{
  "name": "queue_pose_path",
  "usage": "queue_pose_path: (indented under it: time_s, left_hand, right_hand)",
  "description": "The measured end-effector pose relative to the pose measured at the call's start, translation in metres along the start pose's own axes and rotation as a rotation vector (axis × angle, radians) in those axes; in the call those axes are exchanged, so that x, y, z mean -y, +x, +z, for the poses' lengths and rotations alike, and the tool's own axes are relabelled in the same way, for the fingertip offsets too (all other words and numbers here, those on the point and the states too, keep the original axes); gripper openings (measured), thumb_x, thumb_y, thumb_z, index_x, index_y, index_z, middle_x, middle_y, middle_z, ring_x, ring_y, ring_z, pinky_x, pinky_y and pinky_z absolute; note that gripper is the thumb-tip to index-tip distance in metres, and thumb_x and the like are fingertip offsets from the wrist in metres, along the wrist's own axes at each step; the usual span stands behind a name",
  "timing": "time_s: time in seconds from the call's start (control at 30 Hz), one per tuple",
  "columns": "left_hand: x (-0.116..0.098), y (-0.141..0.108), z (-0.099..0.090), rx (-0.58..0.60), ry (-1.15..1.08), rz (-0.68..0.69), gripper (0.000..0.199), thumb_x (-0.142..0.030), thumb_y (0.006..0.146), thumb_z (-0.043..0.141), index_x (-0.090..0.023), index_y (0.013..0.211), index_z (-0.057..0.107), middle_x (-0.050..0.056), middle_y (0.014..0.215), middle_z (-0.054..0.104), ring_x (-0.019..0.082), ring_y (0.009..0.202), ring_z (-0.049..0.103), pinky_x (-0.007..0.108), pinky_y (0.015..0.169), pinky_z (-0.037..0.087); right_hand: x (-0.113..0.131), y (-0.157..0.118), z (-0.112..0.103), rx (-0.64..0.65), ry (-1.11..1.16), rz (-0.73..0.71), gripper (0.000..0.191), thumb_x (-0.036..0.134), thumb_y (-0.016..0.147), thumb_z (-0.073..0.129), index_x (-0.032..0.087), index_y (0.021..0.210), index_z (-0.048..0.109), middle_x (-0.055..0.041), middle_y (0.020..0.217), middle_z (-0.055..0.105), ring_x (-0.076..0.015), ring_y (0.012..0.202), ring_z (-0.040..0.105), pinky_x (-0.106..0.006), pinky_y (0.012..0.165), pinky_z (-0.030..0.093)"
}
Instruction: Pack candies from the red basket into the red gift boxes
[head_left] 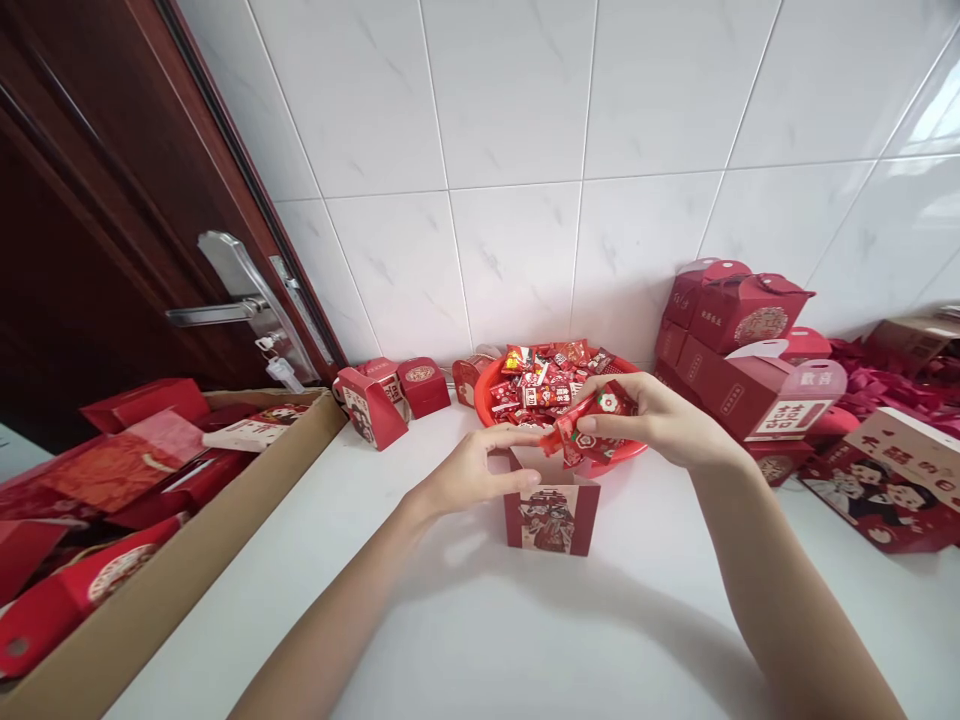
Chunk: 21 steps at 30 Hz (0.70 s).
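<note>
A red paper gift box [553, 522] with a printed figure on its front stands upright on the white tabletop, its top open. My left hand [480, 468] is at the box's upper left edge, thumb at the front and fingers reaching over the top. Just above the opening, my right hand [649, 415] grips a red candy packet [592, 432] with white flowers on it. The packet's near end is by my left fingertips. Behind the box is a red plastic basket [484, 385] full of small wrapped candies [544, 380], partly hidden by my hands.
Several red gift boxes [750, 370] are stacked at the right, with another printed box [885, 485] nearer. Small red boxes [379, 400] stand against the tiled wall. At left, a cardboard carton [187, 550] holds more red boxes, near a door handle [225, 312].
</note>
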<state>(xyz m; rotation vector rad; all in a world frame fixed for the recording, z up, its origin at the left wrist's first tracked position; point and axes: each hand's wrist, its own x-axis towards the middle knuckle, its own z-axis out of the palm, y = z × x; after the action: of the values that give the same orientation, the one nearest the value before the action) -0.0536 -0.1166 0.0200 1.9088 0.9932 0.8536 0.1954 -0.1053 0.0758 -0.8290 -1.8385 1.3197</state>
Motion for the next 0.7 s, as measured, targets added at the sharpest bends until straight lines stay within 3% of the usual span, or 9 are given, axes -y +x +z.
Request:
queue_pose_path:
  time_s: [0.23, 0.37, 0.47, 0.53, 0.6, 0.7]
  left_hand:
    - [-0.002, -0.005, 0.002, 0.101, -0.080, -0.022, 0.041, -0.032, 0.079, 0.079, -0.022, 0.118, 0.074, 0.008, 0.133, 0.069, 0.030, 0.129, 0.060, 0.042, 0.107, 0.050]
    - [0.002, -0.007, 0.012, 0.210, -0.114, 0.041, 0.028, -0.035, 0.086, 0.073, -0.023, 0.112, 0.077, 0.010, 0.124, 0.071, 0.026, 0.118, 0.066, 0.040, 0.102, 0.052]
    - [0.002, -0.009, 0.011, 0.236, -0.131, 0.125, 0.023, -0.038, 0.088, 0.072, -0.025, 0.105, 0.080, 0.010, 0.122, 0.070, 0.025, 0.115, 0.066, 0.041, 0.102, 0.052]
    - [0.000, -0.005, 0.002, 0.206, -0.186, 0.190, 0.022, -0.039, 0.087, 0.072, -0.026, 0.103, 0.080, 0.010, 0.124, 0.069, 0.026, 0.118, 0.064, 0.043, 0.101, 0.053]
    - [0.001, 0.004, -0.011, 0.101, -0.185, 0.228, 0.022, -0.039, 0.088, 0.071, -0.025, 0.101, 0.080, 0.011, 0.122, 0.071, 0.027, 0.117, 0.065, 0.042, 0.099, 0.054]
    - [0.008, 0.031, -0.031, -0.105, 0.051, 0.173, 0.024, -0.035, 0.087, 0.066, -0.019, 0.098, 0.080, 0.010, 0.110, 0.076, 0.025, 0.106, 0.069, 0.037, 0.095, 0.054]
  right_hand:
    - [0.007, -0.007, -0.005, -0.073, -0.057, -0.090, 0.029, 0.041, 0.080, 0.079, 0.018, 0.096, 0.075, -0.0071, 0.093, 0.077, -0.0212, 0.083, 0.070, -0.031, 0.073, 0.056]
    - [0.011, -0.014, -0.019, -0.058, -0.103, -0.056, 0.030, 0.043, 0.076, 0.081, 0.018, 0.091, 0.075, -0.0083, 0.091, 0.077, -0.0229, 0.081, 0.071, -0.033, 0.072, 0.057]
    - [0.011, -0.021, -0.029, -0.152, -0.098, -0.053, 0.030, 0.043, 0.074, 0.083, 0.019, 0.089, 0.074, -0.0073, 0.086, 0.077, -0.0219, 0.078, 0.070, -0.031, 0.069, 0.056]
    - [0.011, -0.025, -0.036, -0.231, -0.095, -0.077, 0.030, 0.044, 0.073, 0.084, 0.020, 0.088, 0.074, -0.0069, 0.086, 0.077, -0.0214, 0.076, 0.069, -0.031, 0.067, 0.055]
    - [0.011, -0.028, -0.041, -0.290, -0.095, -0.098, 0.031, 0.045, 0.072, 0.084, 0.021, 0.087, 0.073, -0.0063, 0.083, 0.076, -0.0218, 0.075, 0.069, -0.032, 0.067, 0.055]
    - [0.010, -0.028, -0.046, -0.350, -0.120, -0.112, 0.032, 0.046, 0.071, 0.084, 0.021, 0.086, 0.073, -0.0047, 0.081, 0.074, -0.0208, 0.074, 0.068, -0.032, 0.068, 0.054]
